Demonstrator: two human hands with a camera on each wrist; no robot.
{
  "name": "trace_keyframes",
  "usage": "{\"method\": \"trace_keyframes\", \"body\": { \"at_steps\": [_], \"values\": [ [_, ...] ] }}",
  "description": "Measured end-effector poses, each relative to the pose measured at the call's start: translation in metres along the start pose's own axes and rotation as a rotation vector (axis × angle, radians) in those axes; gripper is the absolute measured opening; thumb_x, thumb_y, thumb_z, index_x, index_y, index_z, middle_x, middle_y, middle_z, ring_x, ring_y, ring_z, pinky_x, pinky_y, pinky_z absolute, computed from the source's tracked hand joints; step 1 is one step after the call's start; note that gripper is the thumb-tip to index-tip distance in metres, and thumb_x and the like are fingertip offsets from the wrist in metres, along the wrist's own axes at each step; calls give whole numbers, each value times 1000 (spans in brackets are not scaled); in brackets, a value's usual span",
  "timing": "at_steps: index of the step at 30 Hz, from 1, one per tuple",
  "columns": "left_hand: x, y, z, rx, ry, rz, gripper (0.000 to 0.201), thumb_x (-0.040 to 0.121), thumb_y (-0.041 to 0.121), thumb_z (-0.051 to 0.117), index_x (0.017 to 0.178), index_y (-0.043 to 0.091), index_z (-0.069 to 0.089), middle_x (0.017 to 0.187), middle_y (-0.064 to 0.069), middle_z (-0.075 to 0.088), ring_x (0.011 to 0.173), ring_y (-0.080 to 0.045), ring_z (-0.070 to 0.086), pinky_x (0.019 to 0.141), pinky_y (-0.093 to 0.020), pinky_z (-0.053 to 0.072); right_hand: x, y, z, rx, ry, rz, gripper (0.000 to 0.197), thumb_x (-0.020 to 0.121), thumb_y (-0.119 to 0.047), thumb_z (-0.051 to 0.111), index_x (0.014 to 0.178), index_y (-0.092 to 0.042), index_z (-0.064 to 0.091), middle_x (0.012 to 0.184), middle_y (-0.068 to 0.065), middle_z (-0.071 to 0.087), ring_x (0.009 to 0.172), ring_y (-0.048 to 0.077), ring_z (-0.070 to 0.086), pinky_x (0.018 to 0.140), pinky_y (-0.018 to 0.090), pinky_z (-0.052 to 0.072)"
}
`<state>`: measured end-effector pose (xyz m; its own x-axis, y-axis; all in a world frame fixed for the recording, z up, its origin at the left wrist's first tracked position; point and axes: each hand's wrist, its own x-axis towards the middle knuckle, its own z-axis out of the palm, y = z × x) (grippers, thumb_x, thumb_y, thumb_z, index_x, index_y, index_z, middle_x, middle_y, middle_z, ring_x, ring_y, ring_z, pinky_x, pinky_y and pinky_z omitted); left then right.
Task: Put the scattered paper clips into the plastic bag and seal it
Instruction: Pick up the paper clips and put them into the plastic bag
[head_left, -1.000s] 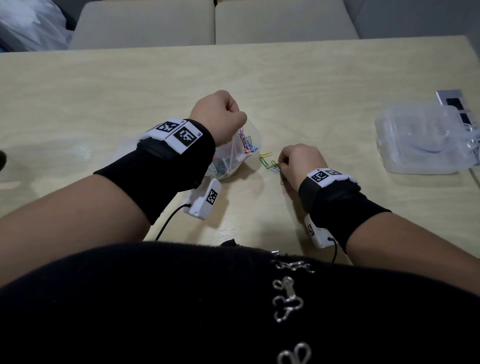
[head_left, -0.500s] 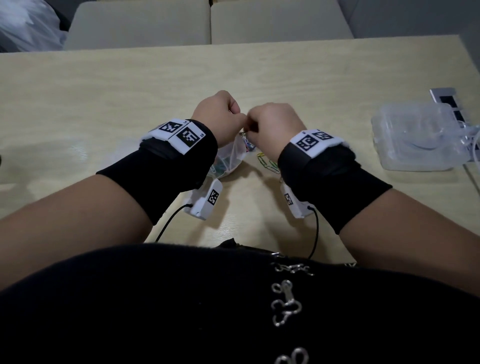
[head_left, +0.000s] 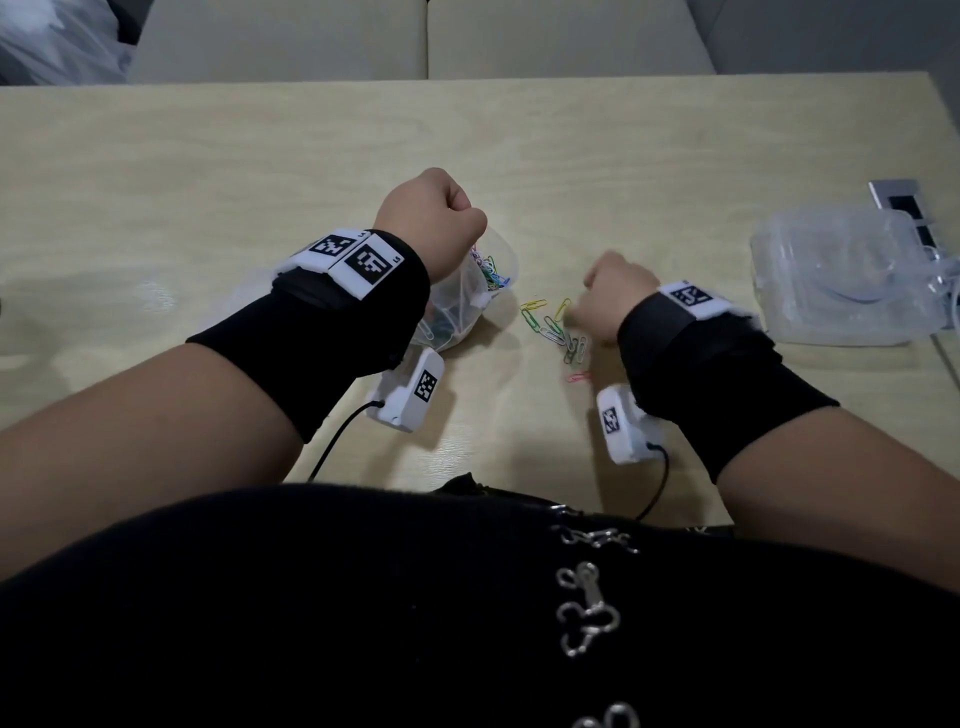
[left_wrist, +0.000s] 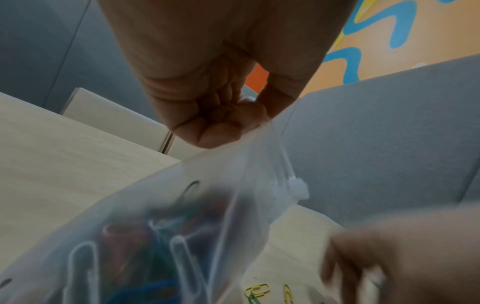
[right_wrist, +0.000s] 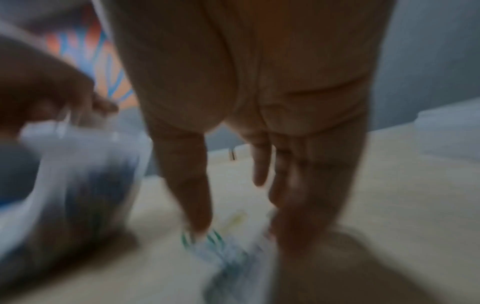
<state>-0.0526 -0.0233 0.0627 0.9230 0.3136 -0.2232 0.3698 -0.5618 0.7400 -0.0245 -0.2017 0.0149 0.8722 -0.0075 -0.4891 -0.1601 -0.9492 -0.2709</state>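
My left hand (head_left: 434, 221) pinches the top edge of a clear plastic bag (head_left: 470, 306) and holds it up off the wooden table (head_left: 208, 182). Coloured paper clips lie inside the bag (left_wrist: 145, 246), seen close in the left wrist view under the left hand (left_wrist: 226, 115). Several loose paper clips (head_left: 558, 332) lie scattered on the table right of the bag. My right hand (head_left: 608, 299) hovers just over them, fingers extended downward and spread in the blurred right wrist view (right_wrist: 233, 195). A pink clip (head_left: 579, 376) lies nearer to me.
A clear plastic lidded box (head_left: 836, 280) sits at the table's right side, beside a metal socket plate (head_left: 904, 200). Pale seat cushions (head_left: 415, 41) stand beyond the far edge. Wrist camera cables hang near my body.
The right hand went up to the bag's mouth beside the left hand, then came back down and right to the loose clips. The left hand kept holding the bag.
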Motion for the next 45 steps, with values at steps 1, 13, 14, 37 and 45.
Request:
{"method": "trace_keyframes", "body": {
  "at_steps": [1, 13, 14, 37, 45],
  "values": [
    [1, 0, 0, -1, 0, 2, 13, 74, 16, 49, 65, 23, 43, 66, 2, 56, 70, -27, 56, 78, -43, 54, -1, 6, 8, -164, -92, 71, 56, 57, -37, 79, 103, -15, 55, 104, 9, 64, 97, 34, 64, 89, 40, 53],
    [2, 0, 2, -10, -11, 6, 12, 73, 16, 49, 65, 23, 43, 66, 1, 57, 69, -27, 56, 76, -42, 54, 10, 13, 45, -1, 115, -67, 37, 87, -13, 64, 119, -4, 49, 121, 17, 57, 108, 35, 58, 81, 33, 44],
    [2, 0, 1, -13, -8, 4, 12, 73, 16, 49, 65, 23, 43, 66, 1, 57, 69, -27, 56, 76, -42, 54, 11, 11, 43, 20, 136, -49, 37, 87, -12, 62, 121, -4, 48, 124, 16, 53, 108, 35, 59, 84, 34, 45],
    [4, -4, -2, -28, -18, -4, 13, 75, 17, 50, 66, 23, 42, 69, 1, 57, 70, -28, 56, 75, -43, 53, 18, -2, 36, -365, 99, -405, 24, 85, -2, 52, 101, -6, 69, 108, 15, 62, 95, 35, 63, 81, 31, 49],
    [3, -2, 0, -26, -17, 0, 10, 72, 18, 49, 66, 23, 43, 72, -2, 59, 70, -27, 57, 77, -44, 54, 1, -25, -6, 443, 196, -253, 11, 76, -15, 67, 82, -19, 76, 78, 0, 74, 82, 17, 71, 86, 30, 55]
  ]
}}
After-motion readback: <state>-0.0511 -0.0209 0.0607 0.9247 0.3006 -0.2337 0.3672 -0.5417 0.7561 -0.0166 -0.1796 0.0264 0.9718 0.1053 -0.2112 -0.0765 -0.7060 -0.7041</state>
